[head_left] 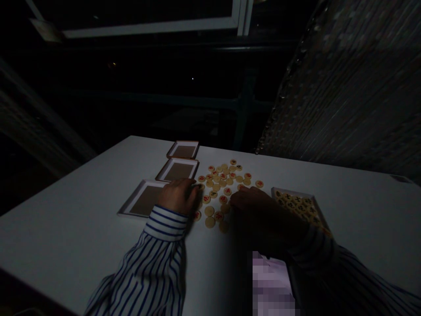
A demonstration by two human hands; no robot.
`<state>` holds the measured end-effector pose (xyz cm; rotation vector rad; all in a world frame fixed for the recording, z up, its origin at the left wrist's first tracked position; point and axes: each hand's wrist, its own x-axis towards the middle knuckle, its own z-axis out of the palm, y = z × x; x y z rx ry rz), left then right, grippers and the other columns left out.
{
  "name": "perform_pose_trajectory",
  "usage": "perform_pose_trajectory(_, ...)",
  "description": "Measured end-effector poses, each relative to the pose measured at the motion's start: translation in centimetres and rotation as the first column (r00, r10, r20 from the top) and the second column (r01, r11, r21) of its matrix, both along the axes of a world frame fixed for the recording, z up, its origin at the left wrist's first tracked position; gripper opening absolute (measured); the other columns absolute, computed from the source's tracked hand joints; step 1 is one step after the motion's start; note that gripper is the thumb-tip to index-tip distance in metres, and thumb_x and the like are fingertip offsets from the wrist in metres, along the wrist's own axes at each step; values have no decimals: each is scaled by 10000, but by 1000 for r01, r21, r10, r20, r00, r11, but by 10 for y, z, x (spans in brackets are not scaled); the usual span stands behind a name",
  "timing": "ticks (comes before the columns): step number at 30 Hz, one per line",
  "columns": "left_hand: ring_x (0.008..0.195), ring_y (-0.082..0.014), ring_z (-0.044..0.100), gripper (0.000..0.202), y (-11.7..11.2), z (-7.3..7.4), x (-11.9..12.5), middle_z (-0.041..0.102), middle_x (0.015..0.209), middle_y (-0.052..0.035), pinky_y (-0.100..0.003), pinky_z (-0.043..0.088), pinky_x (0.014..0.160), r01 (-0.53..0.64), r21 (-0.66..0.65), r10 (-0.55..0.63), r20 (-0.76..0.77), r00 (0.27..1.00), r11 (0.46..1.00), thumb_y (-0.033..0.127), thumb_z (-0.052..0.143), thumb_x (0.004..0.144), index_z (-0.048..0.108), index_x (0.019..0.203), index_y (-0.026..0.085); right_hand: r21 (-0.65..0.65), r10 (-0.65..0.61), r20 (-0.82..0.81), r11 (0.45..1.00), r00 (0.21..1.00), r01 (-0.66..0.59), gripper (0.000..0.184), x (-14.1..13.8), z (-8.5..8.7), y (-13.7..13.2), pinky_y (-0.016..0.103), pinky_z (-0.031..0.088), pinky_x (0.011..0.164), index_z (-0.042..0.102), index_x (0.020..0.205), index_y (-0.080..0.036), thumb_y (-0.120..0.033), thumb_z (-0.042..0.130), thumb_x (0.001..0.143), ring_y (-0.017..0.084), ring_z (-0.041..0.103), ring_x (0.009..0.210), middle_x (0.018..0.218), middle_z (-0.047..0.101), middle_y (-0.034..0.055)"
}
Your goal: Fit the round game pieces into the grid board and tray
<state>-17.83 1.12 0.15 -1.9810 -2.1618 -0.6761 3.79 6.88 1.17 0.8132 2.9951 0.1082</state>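
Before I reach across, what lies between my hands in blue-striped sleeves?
Round tan discs, some marked red or black, others blank, lie between your left hand and right hand in the head view.

My white table (82, 188) lies in dim light. At eleven o'clock I see a pale frame (151, 27); at two, a curtain (348, 87).

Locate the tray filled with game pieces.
In the head view, the filled tray lies right of the right hand, on the white table.
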Motion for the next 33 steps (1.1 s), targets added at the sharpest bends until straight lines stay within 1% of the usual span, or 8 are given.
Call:
perform_pose_trajectory(5, 840, -227, 600, 310, 0, 0, 0, 664, 908, -86, -339, 462, 742, 8, -10, -8, 6, 1000, 1000, 338, 422, 792, 623, 943, 158, -19, -7, 7, 1000, 1000, 7, 179, -1, 4, -2, 278, 351, 632, 583, 844, -162, -110, 415, 812, 182, 536, 788, 852, 614, 74)
perform_pose_trajectory(11, 854, -228, 600, 305, 0, -1, 1, 666, 915, -82, -347, 463, 756, 22, -11, -22, 5, 1000, 1000, 345, 419, 793, 623, 940, 172, -31, 22, -8, 999, 1000, -22, 179, -2, 3, 0, 289, 359, 656, 590, 841, -162, -135, 414, 820, 183, 528, 793, 839, 615, 72)
perform_pose_trajectory(15, 873, -223, 595, 292, 1, -3, 2, 662, 931, -83, -353, 462, 778, 82, 24, -83, 55, 995, 996, 334, 433, 787, 618, 940, 169, -50, 44, -65, 998, 997, -47, 186, 0, -1, 8, 285, 364, 665, 587, 857, -161, -182, 404, 834, 177, 520, 799, 828, 608, 71)
perform_pose_trajectory(20, 870, -190, 595, 239, 1, -3, 9, 662, 923, -67, -325, 459, 805, 214, 104, -229, 159, 960, 971, 290, 461, 783, 613, 917, 164, -105, 66, -305, 989, 950, -102, 180, 6, -1, 15, 282, 376, 725, 579, 895, -158, -212, 422, 825, 161, 519, 826, 852, 618, 67)
perform_pose_trajectory(23, 875, -177, 595, 222, 0, -4, 19, 661, 920, -62, -310, 462, 808, 281, 145, -309, 225, 924, 949, 281, 480, 782, 608, 920, 162, -195, -11, -414, 978, 910, -77, 172, 8, 5, 13, 265, 389, 710, 584, 904, -160, -231, 464, 804, 145, 536, 801, 855, 626, 58)
perform_pose_trajectory(28, 852, -168, 601, 207, -2, -5, 35, 669, 895, -57, -301, 474, 791, 350, 193, -394, 298, 869, 917, 287, 513, 773, 611, 908, 165, -407, -146, -445, 912, 884, -54, 178, 8, 16, 7, 200, 374, 560, 595, 893, -161, -259, 491, 787, 90, 527, 601, 731, 632, 14)
perform_pose_trajectory(31, 846, -165, 603, 210, -2, -6, 40, 668, 899, -61, -297, 478, 786, 370, 197, -417, 332, 846, 908, 283, 520, 769, 617, 913, 164, -515, -223, -465, 855, 857, -57, 185, 8, 19, 4, 193, 379, 547, 600, 883, -161, -279, 496, 785, 84, 527, 590, 712, 627, 8)
perform_pose_trajectory(33, 835, -160, 605, 203, -2, -6, 42, 669, 890, -60, -288, 481, 778, 377, 202, -427, 369, 826, 904, 264, 523, 767, 623, 912, 163, -598, -289, -467, 799, 836, -58, 182, 8, 20, 4, 199, 395, 564, 603, 872, -162, -286, 510, 775, 89, 540, 616, 728, 627, 10)
